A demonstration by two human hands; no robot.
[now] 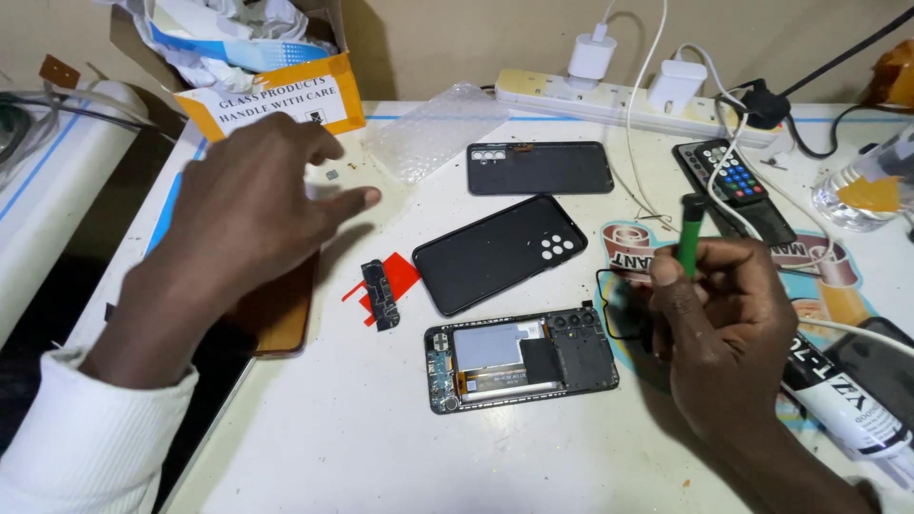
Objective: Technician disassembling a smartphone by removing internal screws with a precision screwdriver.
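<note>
Fingers of the left hand (249, 214) spread loosely above the tabletop (381, 419), gripping nothing and hiding most of an orange-brown slab (286, 319) beneath. The right hand (728, 328) curls its grip around a green-handled tool (687, 233), whose lower end is hidden behind the fingers. Between the hands, the opened phone (522, 362) lies flat, innards up, beside a black back cover (500, 252).

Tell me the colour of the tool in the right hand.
Green: the tool in the right hand, clearest in the head view.
</note>
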